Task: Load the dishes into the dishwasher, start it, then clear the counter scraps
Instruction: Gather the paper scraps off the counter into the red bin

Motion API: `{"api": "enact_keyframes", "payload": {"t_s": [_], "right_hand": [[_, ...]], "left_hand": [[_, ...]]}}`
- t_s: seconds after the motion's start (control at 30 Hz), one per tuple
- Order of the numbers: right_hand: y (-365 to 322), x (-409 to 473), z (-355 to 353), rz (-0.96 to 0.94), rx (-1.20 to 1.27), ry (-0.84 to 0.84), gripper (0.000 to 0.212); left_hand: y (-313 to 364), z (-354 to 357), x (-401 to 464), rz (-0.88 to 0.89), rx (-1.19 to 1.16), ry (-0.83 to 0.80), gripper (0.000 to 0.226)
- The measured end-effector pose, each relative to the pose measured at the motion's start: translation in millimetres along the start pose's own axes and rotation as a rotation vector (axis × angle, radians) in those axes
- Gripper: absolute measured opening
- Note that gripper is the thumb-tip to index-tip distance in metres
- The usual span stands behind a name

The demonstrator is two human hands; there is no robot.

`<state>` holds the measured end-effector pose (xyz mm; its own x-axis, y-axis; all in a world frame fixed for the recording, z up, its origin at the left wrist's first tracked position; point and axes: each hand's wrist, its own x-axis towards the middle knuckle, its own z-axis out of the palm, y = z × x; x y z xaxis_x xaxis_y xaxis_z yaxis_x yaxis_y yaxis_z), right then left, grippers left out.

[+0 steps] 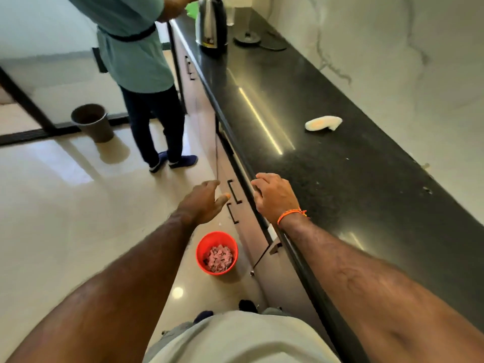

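My right hand point(275, 196), with an orange thread at the wrist, rests on the front edge of the black counter point(327, 158), and its fingers curl down over that edge. My left hand point(205, 201) hangs lower, in front of the cabinet fronts beside two black handles point(234, 195); its fingers are loosely extended and hold nothing. Small pale scraps point(427, 189) lie scattered on the counter to the right of my right hand. A pale cloth-like piece point(323, 123) lies farther along the counter. On the floor below stands a red bucket point(203, 247) holding pinkish scraps.
Another person point(136, 48) stands at the far end of the counter, beside a steel kettle point(211, 22) and a dark round lid point(247, 38). A brown bin point(91, 121) stands on the glossy floor at left. A cabinet door point(264, 254) near my legs hangs slightly ajar.
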<state>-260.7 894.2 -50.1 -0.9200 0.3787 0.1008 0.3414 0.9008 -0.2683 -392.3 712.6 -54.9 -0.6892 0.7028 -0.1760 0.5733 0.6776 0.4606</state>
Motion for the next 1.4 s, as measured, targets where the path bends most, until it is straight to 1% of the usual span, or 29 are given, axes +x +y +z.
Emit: {"api": "enact_keyframes", "payload": {"t_s": [0.13, 0.3, 0.5, 0.63, 0.8, 0.9, 1.0, 1.13, 1.2, 1.33, 1.4], "right_hand": [[13, -34, -18, 0.199, -0.011, -0.001, 0.038], [25, -92, -35, 0.457, -0.022, 0.055, 0.041], [39, -184, -44, 0.788, -0.038, 0.13, 0.043], [38, -251, -51, 0.939, -0.072, 0.173, 0.042], [40, -339, -66, 1.125, -0.088, 0.239, 0.044], [45, -394, -72, 1.246, -0.082, 0.32, 0.044], [51, -444, -74, 1.344, -0.086, 0.385, 0.044], [63, -514, -77, 1.427, -0.141, 0.452, 0.047], [68, -555, -78, 1.494, -0.177, 0.497, 0.051], [82, -624, -75, 1.651, -0.184, 0.614, 0.066], [89, -654, -72, 1.725, -0.171, 0.6, 0.078]], "left_hand": [[28, -11, 13, 0.172, 0.045, -0.066, 0.066], [68, -7, 20, 0.359, 0.058, -0.117, 0.067], [139, 33, -1, 0.617, 0.038, -0.233, 0.066], [194, 70, -27, 0.772, 0.021, -0.325, 0.066], [261, 112, -76, 0.988, 0.085, -0.408, 0.066], [299, 139, -111, 1.107, 0.131, -0.46, 0.067], [334, 166, -145, 1.183, 0.164, -0.506, 0.069], [387, 205, -197, 1.257, 0.189, -0.558, 0.072], [413, 226, -231, 1.291, 0.201, -0.585, 0.072], [452, 270, -295, 1.4, 0.246, -0.619, 0.072], [467, 292, -322, 1.426, 0.257, -0.65, 0.075]]}}
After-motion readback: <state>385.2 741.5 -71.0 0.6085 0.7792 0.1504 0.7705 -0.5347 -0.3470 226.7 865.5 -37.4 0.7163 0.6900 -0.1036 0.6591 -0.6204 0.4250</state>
